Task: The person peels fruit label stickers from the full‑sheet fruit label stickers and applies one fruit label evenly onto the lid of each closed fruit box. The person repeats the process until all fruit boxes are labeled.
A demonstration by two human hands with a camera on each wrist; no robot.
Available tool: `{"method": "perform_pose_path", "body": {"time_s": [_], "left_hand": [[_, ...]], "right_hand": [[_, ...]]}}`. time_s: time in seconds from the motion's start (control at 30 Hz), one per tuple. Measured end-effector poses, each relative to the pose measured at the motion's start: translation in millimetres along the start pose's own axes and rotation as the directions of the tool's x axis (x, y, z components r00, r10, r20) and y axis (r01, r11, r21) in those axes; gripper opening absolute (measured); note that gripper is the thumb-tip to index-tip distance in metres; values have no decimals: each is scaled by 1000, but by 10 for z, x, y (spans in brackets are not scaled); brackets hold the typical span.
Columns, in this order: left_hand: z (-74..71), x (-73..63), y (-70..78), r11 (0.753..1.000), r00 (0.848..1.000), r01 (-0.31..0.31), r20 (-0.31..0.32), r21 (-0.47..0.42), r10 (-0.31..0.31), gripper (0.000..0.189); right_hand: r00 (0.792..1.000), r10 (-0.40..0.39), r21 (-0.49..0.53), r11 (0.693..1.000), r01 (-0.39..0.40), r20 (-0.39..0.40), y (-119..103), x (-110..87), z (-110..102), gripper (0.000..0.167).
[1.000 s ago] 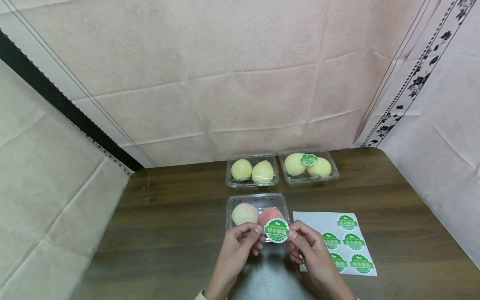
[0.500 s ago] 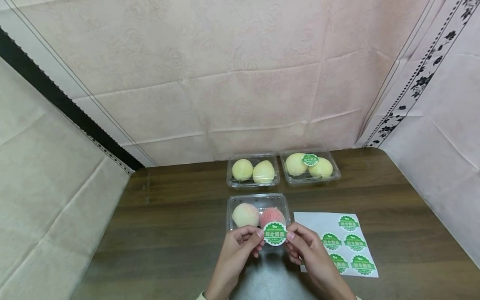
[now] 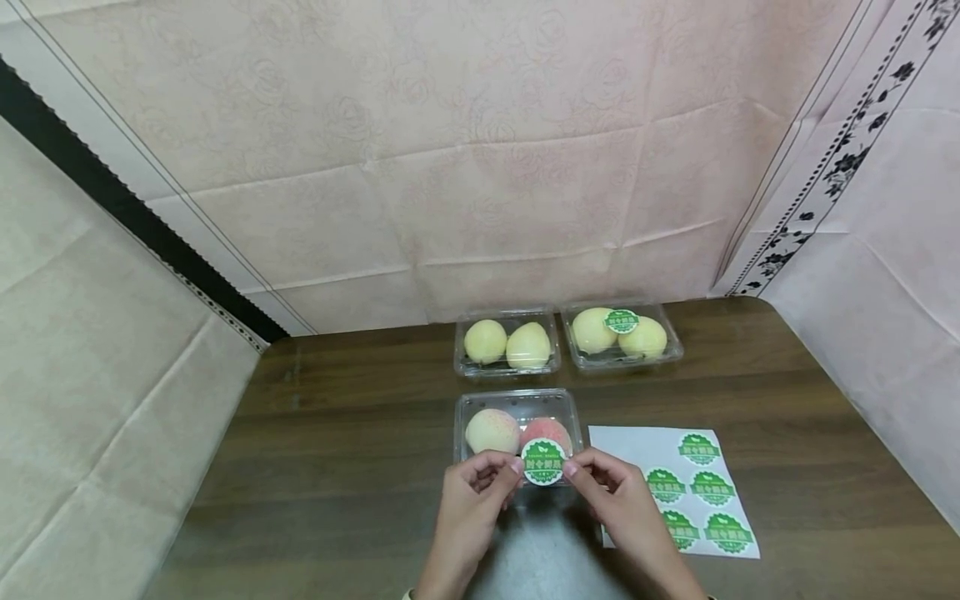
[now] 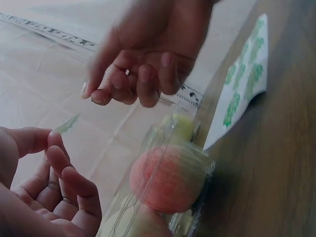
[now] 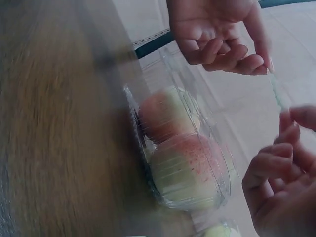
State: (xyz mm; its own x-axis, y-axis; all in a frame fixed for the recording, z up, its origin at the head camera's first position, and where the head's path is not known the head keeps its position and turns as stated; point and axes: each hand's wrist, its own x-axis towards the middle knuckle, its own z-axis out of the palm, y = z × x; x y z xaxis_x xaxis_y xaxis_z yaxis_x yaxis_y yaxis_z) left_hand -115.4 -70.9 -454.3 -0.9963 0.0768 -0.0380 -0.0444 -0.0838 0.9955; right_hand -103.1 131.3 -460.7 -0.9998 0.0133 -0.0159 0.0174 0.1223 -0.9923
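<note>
A round green-and-white sticker [image 3: 543, 462] is held up between both hands over the near side of a clear plastic fruit box [image 3: 462, 408]. My left hand [image 3: 474, 500] pinches its left edge between thumb and index finger. At the opposite edge, my right hand [image 3: 618, 496] has thumb and index fingertips together; the left wrist view shows a small gap there, while the head and right wrist views show them right at the edge. Inside the box lie a pale peach [image 3: 492, 431] and a redder peach [image 3: 546, 431], the latter partly hidden by the sticker.
To the right lies a white sheet [image 3: 626, 442] with several matching stickers, partly under my right forearm. Two clear boxes stand at the back: the left box [image 3: 506, 317] and the right box [image 3: 662, 315], each with two pale yellow fruits. The right one bears a sticker. Patterned cloth surrounds the wooden table [image 3: 337, 467].
The sticker has shifted a little to the left between my hands. My right hand has moved slightly left with it; the boxes and sheet stay in place.
</note>
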Motion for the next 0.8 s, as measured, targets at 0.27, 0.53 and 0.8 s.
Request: {"method": "perform_pose_path", "body": {"time_s": [0.27, 0.53, 0.8], "left_hand": [[-50, 47, 38, 997, 996, -26, -83, 75, 32, 17], [-70, 109, 12, 995, 998, -39, -44, 90, 43, 19], [-82, 120, -37, 988, 998, -39, -32, 148, 45, 15]], "right_hand": [[992, -39, -36, 999, 35, -122, -86, 48, 42, 13], [990, -67, -63, 996, 59, -127, -171, 109, 173, 6], [985, -69, -25, 998, 66, -157, -173, 106, 244, 4]]}}
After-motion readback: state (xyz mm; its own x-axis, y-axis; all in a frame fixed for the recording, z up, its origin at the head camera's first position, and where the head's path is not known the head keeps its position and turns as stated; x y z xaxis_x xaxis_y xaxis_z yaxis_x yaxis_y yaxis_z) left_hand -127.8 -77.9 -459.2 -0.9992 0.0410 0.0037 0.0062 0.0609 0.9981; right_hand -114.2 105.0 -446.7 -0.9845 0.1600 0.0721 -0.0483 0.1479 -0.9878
